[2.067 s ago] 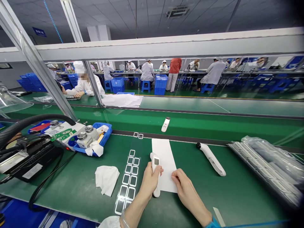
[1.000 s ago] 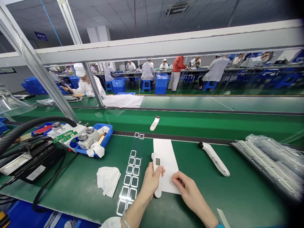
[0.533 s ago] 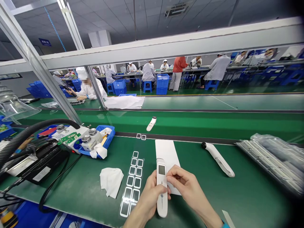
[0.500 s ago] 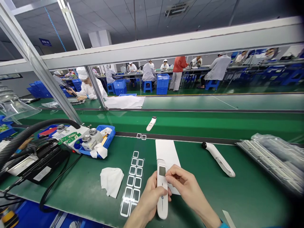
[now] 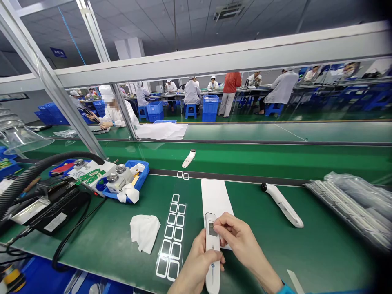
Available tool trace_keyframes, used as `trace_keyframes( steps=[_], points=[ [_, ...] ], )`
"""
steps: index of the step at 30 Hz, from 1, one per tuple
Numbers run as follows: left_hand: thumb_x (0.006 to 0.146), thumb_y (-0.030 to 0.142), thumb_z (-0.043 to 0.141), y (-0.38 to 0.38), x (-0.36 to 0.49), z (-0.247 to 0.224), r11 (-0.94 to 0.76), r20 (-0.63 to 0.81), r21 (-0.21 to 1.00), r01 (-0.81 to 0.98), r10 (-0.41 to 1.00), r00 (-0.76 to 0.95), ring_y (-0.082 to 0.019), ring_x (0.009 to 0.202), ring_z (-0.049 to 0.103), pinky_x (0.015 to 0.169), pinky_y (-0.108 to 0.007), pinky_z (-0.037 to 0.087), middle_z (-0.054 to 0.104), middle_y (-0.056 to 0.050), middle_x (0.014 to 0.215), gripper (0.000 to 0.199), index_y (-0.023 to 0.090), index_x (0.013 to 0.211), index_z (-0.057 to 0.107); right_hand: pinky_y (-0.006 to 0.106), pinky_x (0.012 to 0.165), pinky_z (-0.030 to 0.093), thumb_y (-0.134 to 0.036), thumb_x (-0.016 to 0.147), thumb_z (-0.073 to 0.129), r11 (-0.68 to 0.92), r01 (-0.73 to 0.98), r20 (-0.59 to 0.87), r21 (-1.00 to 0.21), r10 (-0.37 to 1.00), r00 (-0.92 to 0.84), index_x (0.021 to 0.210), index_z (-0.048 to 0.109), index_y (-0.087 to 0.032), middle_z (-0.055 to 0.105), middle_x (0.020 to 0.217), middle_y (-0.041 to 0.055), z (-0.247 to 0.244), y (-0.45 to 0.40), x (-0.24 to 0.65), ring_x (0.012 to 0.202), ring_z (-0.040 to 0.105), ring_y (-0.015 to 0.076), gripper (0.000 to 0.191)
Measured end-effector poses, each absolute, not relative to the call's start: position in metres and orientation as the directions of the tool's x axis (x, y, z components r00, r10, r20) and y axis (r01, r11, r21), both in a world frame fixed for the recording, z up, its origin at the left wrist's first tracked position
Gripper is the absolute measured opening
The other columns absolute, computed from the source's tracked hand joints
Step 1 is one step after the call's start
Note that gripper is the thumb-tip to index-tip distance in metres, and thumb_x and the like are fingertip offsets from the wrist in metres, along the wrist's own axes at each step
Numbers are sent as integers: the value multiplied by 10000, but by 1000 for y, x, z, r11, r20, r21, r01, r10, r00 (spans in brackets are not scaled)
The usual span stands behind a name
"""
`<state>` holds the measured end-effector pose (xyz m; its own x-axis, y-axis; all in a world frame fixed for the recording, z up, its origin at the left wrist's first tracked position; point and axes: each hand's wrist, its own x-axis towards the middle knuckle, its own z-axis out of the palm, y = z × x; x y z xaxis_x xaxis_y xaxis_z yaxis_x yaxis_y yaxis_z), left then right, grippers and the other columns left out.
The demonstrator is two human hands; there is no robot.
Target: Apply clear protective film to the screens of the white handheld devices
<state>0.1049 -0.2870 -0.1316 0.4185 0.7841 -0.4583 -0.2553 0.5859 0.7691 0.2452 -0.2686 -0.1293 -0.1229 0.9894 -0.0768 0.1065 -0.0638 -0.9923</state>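
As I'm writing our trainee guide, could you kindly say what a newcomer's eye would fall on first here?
Probably the white device at lower centre, in the left hand, with the right hand at its screen. Next, perhaps, the strip of white frames on the bench left of the hands, then the red top in the background.

Room lies between right hand point(image 5: 238, 236) and black-tipped device point(image 5: 282, 205); a stack point(image 5: 343, 212) blocks farther right.

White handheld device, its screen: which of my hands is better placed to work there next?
Probably your right hand: its fingertips are right at the screen. Your left hand is wrapped around the device lower down, holding it.
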Motion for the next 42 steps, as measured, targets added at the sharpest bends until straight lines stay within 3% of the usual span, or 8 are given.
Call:
trace_keyframes(
  steps=[11,16,20,26,31,33,38,42],
  points=[
    [665,163,534,-289,108,-129,612,-498,756,-233,769,401,-65,608,525,560,-194,445,542,-12,796,379,127,1042,519,176,521,415,-390,824,586,-78,93,-87,-993,991,-103,721,581,-122,481,722,-1,-129,-271,246,540,486,53,287],
    [761,384,597,-289,109,-137,631,-525,734,-252,762,379,-66,595,532,554,-188,450,552,-5,755,482,141,1161,481,183,519,420,-398,832,574,-69,117,-81,-991,992,-97,714,565,-127,479,726,-2,-128,-273,246,538,487,55,295],
    [728,567,616,-290,111,-146,632,-537,729,-262,766,354,-61,553,522,523,-182,435,558,-2,733,632,146,1179,477,186,528,431,-412,857,541,-52,171,-69,-984,993,-95,723,557,-135,492,737,2,-131,-276,245,543,490,57,308],
    [743,564,594,-291,112,-153,611,-527,751,-250,783,331,-60,551,532,497,-175,431,570,-10,790,583,148,1139,493,184,520,421,-466,889,486,-24,278,-40,-960,998,-52,754,525,-145,501,726,8,-134,-274,245,537,477,59,350],
    [717,592,599,-290,108,-147,622,-514,750,-223,761,396,-55,544,529,485,-175,439,563,-9,836,591,148,1092,494,189,597,462,-460,891,498,-6,307,-64,-952,982,-179,1070,567,-202,539,1044,46,-123,-269,252,615,480,50,322],
    [694,602,618,-289,107,-143,631,-524,755,-181,745,413,-54,532,528,487,-173,445,558,-1,809,621,149,1097,482,194,636,470,-453,904,481,1,324,-95,-946,955,-281,1144,571,-238,516,1148,49,-120,-267,254,654,502,52,335],
    [740,736,437,-281,103,-135,572,-547,818,67,735,401,-45,417,453,387,-143,356,507,30,634,623,169,996,475,211,781,440,-426,957,373,132,372,19,-919,956,-292,937,670,-217,572,1000,50,-117,-257,260,862,550,111,364],
    [786,748,282,-268,88,-127,398,-471,882,251,752,461,-51,372,428,370,-140,316,494,21,555,658,167,965,535,214,828,458,-429,874,559,203,473,-66,-857,867,-494,1199,594,-332,555,1183,26,-101,-253,273,932,555,133,341]
  ],
)
